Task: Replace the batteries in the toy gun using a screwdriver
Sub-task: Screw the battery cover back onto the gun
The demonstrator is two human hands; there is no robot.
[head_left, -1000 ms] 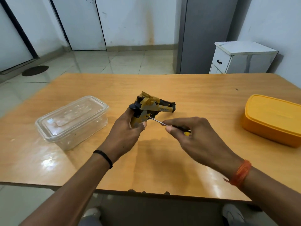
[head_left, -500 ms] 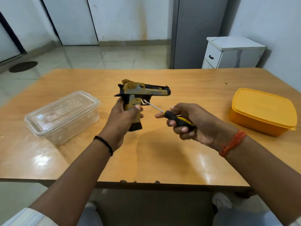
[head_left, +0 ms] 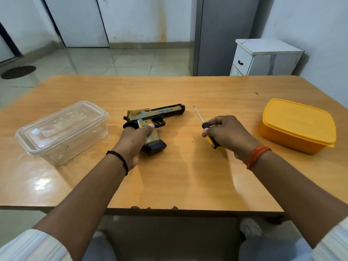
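Head view. A light-brown wooden table (head_left: pixel 169 176) is seen from above, with both forearms reaching in from the near edge.

A yellow-and-black plastic toy pistol (head_left: pixel 156 117) is laid on its side near the middle of the table, barrel pointed to the right, grip angled toward the near edge. The grip is clasped by the left hand (head_left: pixel 135 140): the fingers are curled over it from the left and the thumb is pressed on the yellow side plate just behind the trigger guard. The black base of the grip is left showing below the hand. A thin black band (head_left: pixel 120 161) is worn on the left wrist.

A small screwdriver with a black-and-yellow handle and a thin steel shaft (head_left: pixel 204 127) is held by the right hand (head_left: pixel 229 136), just right of the pistol and apart from it. The fingers are curled round the handle; the black top of the handle and the shaft are left exposed, with the tip pointed away and slightly left, clear of the barrel's muzzle. The yellow butt end is seen protruding below the hand. Whether the hand is resting on the table cannot be told. An orange thread band (head_left: pixel 256 155) is worn on the right wrist.

A clear plastic rectangular lidded box (head_left: pixel 62 130) is set at the left of the table. A yellow plastic lidded box (head_left: pixel 297 125) is set at the right, well apart from the hands.

Beyond the table, a white small cabinet (head_left: pixel 263 57) and a grey tall cupboard (head_left: pixel 226 34) are noted against the walls.
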